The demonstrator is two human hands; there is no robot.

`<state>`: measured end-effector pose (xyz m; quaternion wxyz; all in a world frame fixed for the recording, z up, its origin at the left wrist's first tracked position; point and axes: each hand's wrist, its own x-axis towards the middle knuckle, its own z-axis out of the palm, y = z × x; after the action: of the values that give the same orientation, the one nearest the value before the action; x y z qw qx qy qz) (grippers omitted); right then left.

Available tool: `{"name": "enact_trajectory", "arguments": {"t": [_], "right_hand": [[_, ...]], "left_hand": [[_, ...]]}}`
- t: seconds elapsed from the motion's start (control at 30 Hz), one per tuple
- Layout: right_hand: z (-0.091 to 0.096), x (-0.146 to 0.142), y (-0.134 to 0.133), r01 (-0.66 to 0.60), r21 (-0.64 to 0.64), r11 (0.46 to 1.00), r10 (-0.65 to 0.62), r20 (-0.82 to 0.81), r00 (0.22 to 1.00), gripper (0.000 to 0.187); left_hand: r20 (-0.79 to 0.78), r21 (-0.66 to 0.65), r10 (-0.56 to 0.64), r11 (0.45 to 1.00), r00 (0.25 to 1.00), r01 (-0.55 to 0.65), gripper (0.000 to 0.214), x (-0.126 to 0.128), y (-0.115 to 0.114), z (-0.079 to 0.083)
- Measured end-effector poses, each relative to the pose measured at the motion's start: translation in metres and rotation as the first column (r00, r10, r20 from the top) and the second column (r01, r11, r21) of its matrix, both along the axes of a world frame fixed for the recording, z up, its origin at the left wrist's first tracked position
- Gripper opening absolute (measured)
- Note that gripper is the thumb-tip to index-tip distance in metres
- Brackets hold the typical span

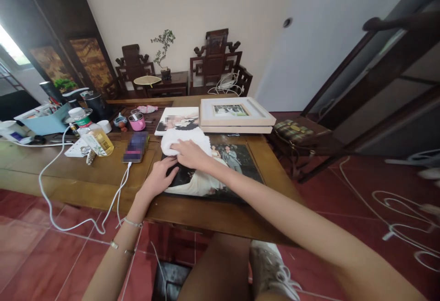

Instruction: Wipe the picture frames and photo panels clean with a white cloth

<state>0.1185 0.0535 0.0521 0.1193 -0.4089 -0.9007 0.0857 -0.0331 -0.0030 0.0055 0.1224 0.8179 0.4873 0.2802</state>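
A large wedding photo panel (237, 165) lies flat on the wooden table, showing people in wedding dress. My right hand (190, 153) presses a bunched white cloth (185, 139) onto the panel's upper left part, fingers curled into the fabric. At the panel's left edge rests my left hand (161, 177), thumb apart from the fingers and laid on the surface; its fingertips come close to the cloth. The cloth covers the panel's top left corner.
Behind stand a white photo board (177, 119) and stacked pale frames (237, 115). To the left are a phone (135, 147) on a white cable, a bottle (92, 133), a pink cup (136, 121) and a blue box (44, 118). The table's front edge (220, 220) is near my legs.
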Motion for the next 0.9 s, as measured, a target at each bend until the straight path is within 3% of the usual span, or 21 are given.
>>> {"name": "enact_trajectory", "arguments": {"t": [0.13,0.27,0.37,0.43,0.57,0.67,0.77,0.9], "right_hand": [[-0.019,0.07,-0.013,0.092,0.007,0.996,-0.092,0.003,0.996,0.051],[-0.046,0.147,-0.037,0.278,0.094,0.956,-0.273,-0.064,0.96,0.045],[-0.06,0.171,-0.071,0.292,0.158,0.943,-0.286,-0.061,0.956,0.044],[-0.062,0.167,-0.097,0.201,0.177,0.964,-0.198,-0.036,0.98,0.045],[-0.05,0.137,-0.128,-0.005,0.109,0.994,0.007,-0.019,1.0,0.046],[-0.035,0.109,-0.118,-0.08,0.023,0.997,0.081,-0.045,0.996,0.05],[-0.018,0.079,-0.099,-0.113,-0.009,0.994,0.112,-0.071,0.991,0.051],[0.007,0.043,-0.1,-0.196,0.134,0.972,0.214,-0.144,0.966,0.032]], "left_hand": [[0.046,0.012,0.025,1.0,0.999,-0.025,0.036,-0.001,0.001,-0.004],[0.097,0.013,0.076,0.997,0.992,-0.078,0.036,-0.001,0.001,-0.008],[0.227,-0.003,0.191,0.981,0.955,-0.196,0.041,-0.003,0.002,-0.009],[0.398,-0.094,0.229,0.974,0.888,-0.209,0.049,-0.006,0.002,-0.006],[0.711,-0.319,0.268,0.947,0.65,-0.042,0.054,-0.015,-0.006,0.008],[0.79,-0.426,0.337,0.902,0.513,0.063,0.052,-0.019,-0.017,0.022],[0.844,-0.435,0.349,0.89,0.407,0.139,0.052,-0.019,-0.029,0.041],[0.932,-0.354,0.317,0.903,0.177,0.244,0.048,-0.009,-0.047,0.076]]}}
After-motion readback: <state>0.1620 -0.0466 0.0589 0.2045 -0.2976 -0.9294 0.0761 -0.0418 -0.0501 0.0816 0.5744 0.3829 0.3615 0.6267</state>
